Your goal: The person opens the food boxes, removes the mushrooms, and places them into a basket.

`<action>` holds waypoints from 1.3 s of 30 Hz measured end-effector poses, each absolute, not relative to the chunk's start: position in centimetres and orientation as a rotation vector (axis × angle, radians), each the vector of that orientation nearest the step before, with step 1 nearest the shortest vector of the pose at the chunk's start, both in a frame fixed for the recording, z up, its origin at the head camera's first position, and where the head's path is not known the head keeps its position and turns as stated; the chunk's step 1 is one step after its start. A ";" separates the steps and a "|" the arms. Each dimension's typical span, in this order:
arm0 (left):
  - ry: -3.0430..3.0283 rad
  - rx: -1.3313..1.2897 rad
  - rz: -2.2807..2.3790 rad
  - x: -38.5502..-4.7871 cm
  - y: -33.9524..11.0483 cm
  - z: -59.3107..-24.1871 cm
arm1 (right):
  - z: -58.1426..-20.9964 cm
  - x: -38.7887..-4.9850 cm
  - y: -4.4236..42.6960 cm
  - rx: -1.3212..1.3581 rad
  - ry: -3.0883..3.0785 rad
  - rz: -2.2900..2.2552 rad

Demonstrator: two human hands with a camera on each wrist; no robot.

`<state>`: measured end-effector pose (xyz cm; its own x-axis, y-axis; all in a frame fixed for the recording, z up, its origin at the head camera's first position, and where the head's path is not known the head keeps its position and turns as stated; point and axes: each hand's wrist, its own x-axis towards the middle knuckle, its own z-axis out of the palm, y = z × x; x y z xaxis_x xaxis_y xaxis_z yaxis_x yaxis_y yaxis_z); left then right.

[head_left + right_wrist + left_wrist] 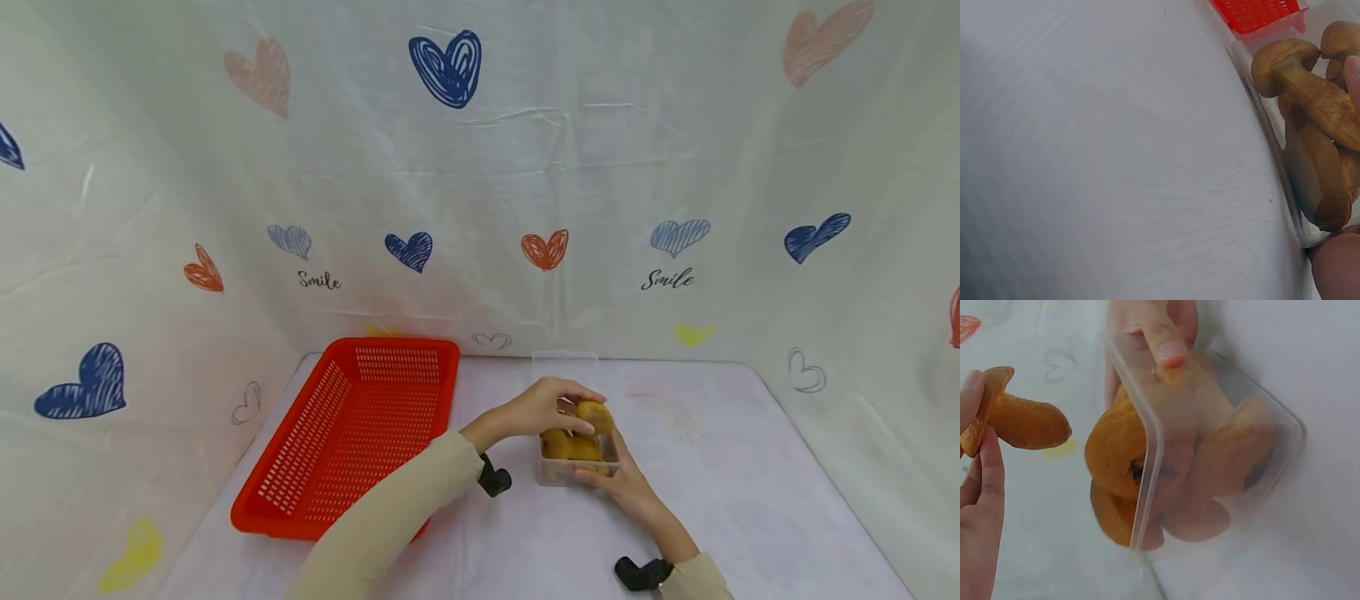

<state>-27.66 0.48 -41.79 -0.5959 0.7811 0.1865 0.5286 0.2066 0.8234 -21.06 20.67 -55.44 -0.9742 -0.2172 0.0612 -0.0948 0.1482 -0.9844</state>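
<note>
A brown mushroom (595, 416) (1030, 423) is pinched between the thumb and fingers of the left hand (546, 407) (979, 506), just above a clear plastic box (557, 475) (1154, 434). Several more mushrooms (570, 447) (1116, 450) (1315, 172) lie piled in the box. The right hand (628, 482) (1163, 328) (1338, 265) grips the box at its right side, thumb near the front corner. Its remaining fingers are partly hidden behind the box and mushrooms.
A red perforated basket (345, 442) (1263, 14) stands on the left of the white-covered table (720, 467), partly behind the left sleeve. The clear lid (564, 365) stands up at the back of the box. A curtain (480, 183) printed with hearts hangs behind.
</note>
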 end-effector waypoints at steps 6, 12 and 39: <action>2.200 1.216 1.402 -27.5 -1.5 -40.7 | -55.0 -21.1 20.5 -0.252 2.313 -1.920; 2.243 1.190 1.422 -27.6 -3.9 -40.0 | -54.6 -21.1 20.4 -0.271 2.290 -1.940; 2.527 0.822 1.548 -28.0 -16.7 -37.4 | -54.8 -21.0 20.5 -0.322 2.256 -1.966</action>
